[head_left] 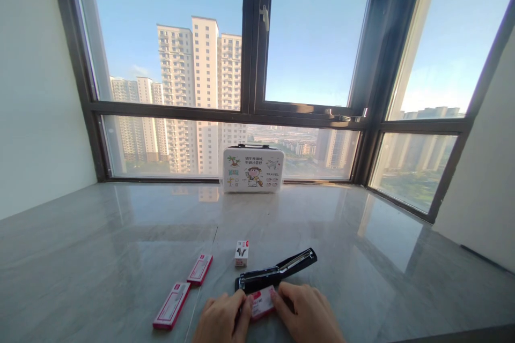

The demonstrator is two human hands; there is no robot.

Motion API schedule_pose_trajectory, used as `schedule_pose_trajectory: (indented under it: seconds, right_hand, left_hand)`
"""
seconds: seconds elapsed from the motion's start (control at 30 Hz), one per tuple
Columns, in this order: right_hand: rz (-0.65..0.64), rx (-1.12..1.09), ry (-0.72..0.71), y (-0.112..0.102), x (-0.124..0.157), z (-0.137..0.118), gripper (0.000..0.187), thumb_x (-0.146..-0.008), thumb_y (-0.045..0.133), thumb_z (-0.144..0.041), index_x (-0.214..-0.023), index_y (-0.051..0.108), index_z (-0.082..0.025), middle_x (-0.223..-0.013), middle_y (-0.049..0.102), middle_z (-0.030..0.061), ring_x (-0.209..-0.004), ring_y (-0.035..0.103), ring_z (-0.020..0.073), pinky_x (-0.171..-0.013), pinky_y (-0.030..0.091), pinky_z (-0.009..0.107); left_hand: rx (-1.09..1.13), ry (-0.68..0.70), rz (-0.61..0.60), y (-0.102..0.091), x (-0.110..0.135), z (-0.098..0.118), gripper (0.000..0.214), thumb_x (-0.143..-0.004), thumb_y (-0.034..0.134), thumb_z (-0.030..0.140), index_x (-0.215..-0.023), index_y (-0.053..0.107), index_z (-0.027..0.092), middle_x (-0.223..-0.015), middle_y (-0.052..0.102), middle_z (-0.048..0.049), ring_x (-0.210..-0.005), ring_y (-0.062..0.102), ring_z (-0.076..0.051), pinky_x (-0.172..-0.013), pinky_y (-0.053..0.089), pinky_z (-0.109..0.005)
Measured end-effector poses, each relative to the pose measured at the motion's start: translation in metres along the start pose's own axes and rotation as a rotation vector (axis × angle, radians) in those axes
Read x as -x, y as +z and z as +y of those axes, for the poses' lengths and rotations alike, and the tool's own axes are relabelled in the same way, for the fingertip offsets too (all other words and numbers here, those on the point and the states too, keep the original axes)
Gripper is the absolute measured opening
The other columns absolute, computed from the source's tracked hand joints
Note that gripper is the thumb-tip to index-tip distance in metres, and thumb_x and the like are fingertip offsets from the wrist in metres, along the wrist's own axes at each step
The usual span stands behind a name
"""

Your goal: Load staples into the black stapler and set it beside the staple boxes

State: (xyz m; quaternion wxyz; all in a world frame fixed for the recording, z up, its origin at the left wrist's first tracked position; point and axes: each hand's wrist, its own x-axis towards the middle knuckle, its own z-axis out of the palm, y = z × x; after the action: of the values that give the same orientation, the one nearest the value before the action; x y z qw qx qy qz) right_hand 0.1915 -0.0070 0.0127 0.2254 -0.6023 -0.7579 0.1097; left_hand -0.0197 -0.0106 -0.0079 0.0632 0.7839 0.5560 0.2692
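Observation:
Between my two hands, low in the head view, is a small pink-and-white box with printing on top. My left hand has its thumb and fingers closed on the box's left end. Its right end is pinched by my right hand. Just beyond the box lies a black stapler, its top swung wide from its base. A small white box with a stapler picture stands behind the stapler's left part. To the left lie two flat pink-and-white boxes, a nearer one and a farther one.
The work surface is a glossy grey marble-look sill. A white carry case with cartoon prints stands upright against the window at the back. Dark window frames edge the sill, with a white wall at the left.

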Motion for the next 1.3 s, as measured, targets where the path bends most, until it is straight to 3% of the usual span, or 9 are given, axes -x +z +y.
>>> schedule_pose_trajectory:
  seconds: [0.2,0.33,0.4,0.57,0.7,0.83,0.97,1.13,1.3]
  right_hand:
    - [-0.028,-0.205,0.126,-0.012,-0.005,0.043,0.043,-0.09,0.056,-0.06,-0.076,0.062,-0.02,-0.063,0.064,0.0,-0.059,0.054,0.0146,-0.055,0.028,0.026]
    - [-0.062,-0.547,0.252,-0.03,-0.017,0.082,0.068,-0.083,0.062,-0.068,-0.128,0.052,-0.018,-0.06,0.054,-0.0073,-0.044,0.04,0.0098,-0.046,0.027,0.024]
    - [-0.11,-0.734,0.213,-0.036,-0.027,0.087,0.081,-0.08,0.062,-0.072,-0.14,0.043,-0.02,-0.065,0.056,-0.0073,-0.04,0.036,0.0074,-0.042,0.023,0.022]
    - [-0.119,-0.96,0.034,-0.033,-0.063,0.054,0.065,-0.076,0.067,-0.072,-0.108,0.064,-0.016,-0.061,0.048,-0.0078,-0.044,0.03,0.0052,-0.044,0.021,0.022]
    - [-0.163,-0.909,-0.095,-0.016,-0.084,0.013,0.053,-0.07,0.079,-0.063,-0.09,0.065,-0.016,-0.065,0.048,-0.0074,-0.052,0.032,0.0058,-0.047,0.022,0.021]
    - [-0.224,-0.64,-0.179,-0.006,-0.089,-0.013,0.045,-0.067,0.083,-0.056,-0.083,0.069,-0.016,-0.058,0.038,-0.0098,-0.055,0.031,0.0066,-0.049,0.018,0.022]
    - [-0.17,-0.31,-0.246,-0.006,-0.086,-0.019,0.038,-0.067,0.084,-0.053,-0.08,0.074,-0.018,-0.054,0.044,-0.0098,-0.053,0.037,0.0069,-0.05,0.018,0.023]
    - [-0.137,-0.216,-0.242,-0.011,-0.08,-0.021,0.035,-0.071,0.081,-0.054,-0.081,0.075,-0.021,-0.055,0.046,-0.0096,-0.053,0.039,0.0076,-0.051,0.019,0.024]
    - [-0.11,-0.226,-0.215,-0.01,-0.078,-0.02,0.038,-0.069,0.081,-0.056,-0.081,0.074,-0.02,-0.057,0.045,-0.0088,-0.056,0.041,0.0085,-0.052,0.019,0.023]
  left_hand:
    - [0.132,-0.05,0.022,-0.003,0.001,0.001,0.033,-0.1,0.041,0.044,-0.096,0.067,0.025,-0.065,0.067,0.0016,-0.061,0.065,-0.017,-0.068,0.045,-0.027]
    - [0.145,-0.035,0.03,0.001,0.001,-0.001,0.038,-0.099,0.043,0.044,-0.12,0.067,0.024,-0.075,0.073,-0.002,-0.071,0.07,-0.02,-0.073,0.047,-0.03]
    - [0.151,-0.033,0.033,0.005,0.0,-0.003,0.038,-0.099,0.042,0.042,-0.12,0.068,0.024,-0.085,0.077,-0.0047,-0.079,0.072,-0.022,-0.077,0.048,-0.032]
    - [0.142,-0.076,0.08,0.013,-0.003,-0.003,0.036,-0.099,0.04,0.04,-0.113,0.07,0.025,-0.084,0.078,-0.0042,-0.078,0.073,-0.022,-0.073,0.046,-0.031]
    - [0.098,-0.075,0.044,0.008,-0.004,0.001,0.035,-0.1,0.039,0.037,-0.113,0.069,0.025,-0.083,0.078,-0.0033,-0.076,0.073,-0.021,-0.074,0.045,-0.032]
    - [0.049,-0.072,0.044,0.0,-0.003,0.005,0.033,-0.099,0.041,0.034,-0.112,0.069,0.024,-0.083,0.078,-0.0031,-0.078,0.073,-0.021,-0.072,0.044,-0.031]
    - [-0.013,-0.021,0.053,0.0,-0.002,0.013,0.028,-0.096,0.048,0.037,-0.107,0.073,0.03,-0.084,0.078,-0.0011,-0.076,0.072,-0.021,-0.07,0.043,-0.031]
    - [-0.033,0.108,0.134,0.006,-0.002,0.023,0.023,-0.083,0.066,0.032,-0.103,0.074,0.039,-0.091,0.078,0.0023,-0.088,0.068,-0.022,-0.076,0.038,-0.034]
    - [-0.169,-0.032,0.211,-0.019,0.013,0.005,0.008,-0.078,0.067,0.036,-0.078,0.069,0.027,-0.084,0.07,-0.0008,-0.09,0.062,-0.025,-0.084,0.035,-0.039]
